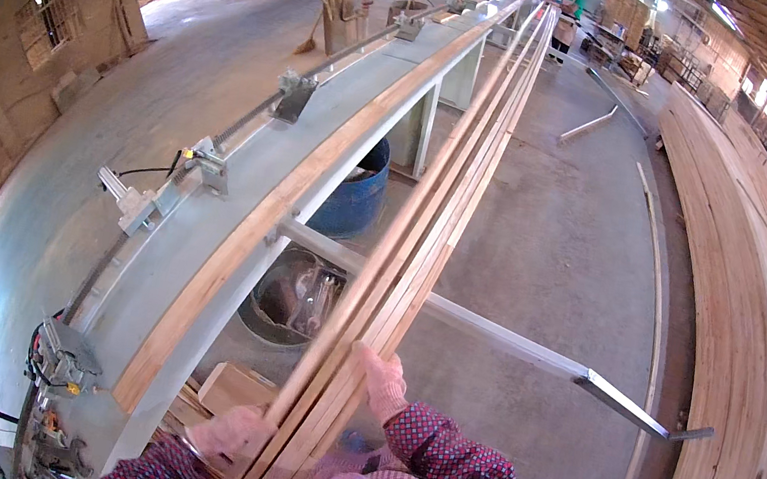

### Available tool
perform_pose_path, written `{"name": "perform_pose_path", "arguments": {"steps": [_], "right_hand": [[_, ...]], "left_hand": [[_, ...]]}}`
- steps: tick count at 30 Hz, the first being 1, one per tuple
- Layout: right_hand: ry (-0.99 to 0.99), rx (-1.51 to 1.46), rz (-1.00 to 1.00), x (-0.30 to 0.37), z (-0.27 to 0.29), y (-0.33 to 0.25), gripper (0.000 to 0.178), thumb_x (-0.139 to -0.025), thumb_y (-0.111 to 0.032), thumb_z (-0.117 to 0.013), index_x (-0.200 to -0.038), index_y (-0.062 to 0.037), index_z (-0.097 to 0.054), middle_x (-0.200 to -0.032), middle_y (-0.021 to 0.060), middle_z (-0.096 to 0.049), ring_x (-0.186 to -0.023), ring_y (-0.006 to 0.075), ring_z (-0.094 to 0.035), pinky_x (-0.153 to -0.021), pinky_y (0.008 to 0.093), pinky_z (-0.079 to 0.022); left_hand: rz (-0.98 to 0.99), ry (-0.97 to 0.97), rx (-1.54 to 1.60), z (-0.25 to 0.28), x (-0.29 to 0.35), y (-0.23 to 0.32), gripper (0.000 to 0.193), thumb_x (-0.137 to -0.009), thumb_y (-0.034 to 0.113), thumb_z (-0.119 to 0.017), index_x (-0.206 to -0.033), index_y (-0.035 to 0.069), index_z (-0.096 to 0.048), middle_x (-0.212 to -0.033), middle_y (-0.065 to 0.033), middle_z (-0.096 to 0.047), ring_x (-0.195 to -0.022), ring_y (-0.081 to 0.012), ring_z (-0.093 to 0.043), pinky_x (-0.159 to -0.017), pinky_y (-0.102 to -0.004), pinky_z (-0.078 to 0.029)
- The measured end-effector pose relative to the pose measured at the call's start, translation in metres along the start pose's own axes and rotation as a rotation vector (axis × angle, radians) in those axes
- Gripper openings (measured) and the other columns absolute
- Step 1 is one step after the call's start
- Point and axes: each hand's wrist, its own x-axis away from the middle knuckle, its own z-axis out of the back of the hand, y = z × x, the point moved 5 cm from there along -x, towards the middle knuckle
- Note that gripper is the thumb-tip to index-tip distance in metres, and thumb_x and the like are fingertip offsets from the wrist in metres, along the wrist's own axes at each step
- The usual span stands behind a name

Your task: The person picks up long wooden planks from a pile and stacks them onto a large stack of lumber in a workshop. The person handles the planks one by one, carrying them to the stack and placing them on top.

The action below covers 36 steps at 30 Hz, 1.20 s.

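A bundle of long, narrow wooden strips [406,273] runs from in front of my body far toward the back, lying side by side across a metal support arm. My right hand [378,379], in a pale pink glove, grips the bundle's right side, its fingers partly hidden by the wood. Lower down, my left hand [231,431], also gloved and slightly blurred, closes against the left edge of the same strips. To the left, one long wooden strip [250,228] lies by itself along the grey machine table [206,221].
The metal support arm [508,338] sticks out rightward at waist level. Below the table stand a blue barrel [355,197] and a dark tub [277,308] with scraps. Clamps [209,167] line the table's far edge. A large board stack [738,346] fills the right; a person [567,18] stands far back.
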Motion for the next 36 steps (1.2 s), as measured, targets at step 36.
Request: {"name": "perform_pose_path", "arguments": {"steps": [36], "right_hand": [[0.194,-0.047,0.225,0.227,0.259,0.197,0.089,-0.079,-0.038,-0.074,-0.142,0.0034,-0.027,-0.127,0.025,-0.052,-0.12,0.0315,-0.051,-0.103,0.0395,-0.04]], "left_hand": [[0.547,-0.031,1.511,-0.226,-0.152,0.246,0.083,-0.086,0.062,-0.056,-0.136,-0.002,-0.042,-0.129,-0.0175,-0.055,-0.116,-0.0288,-0.055,-0.102,-0.0408,-0.044]]}}
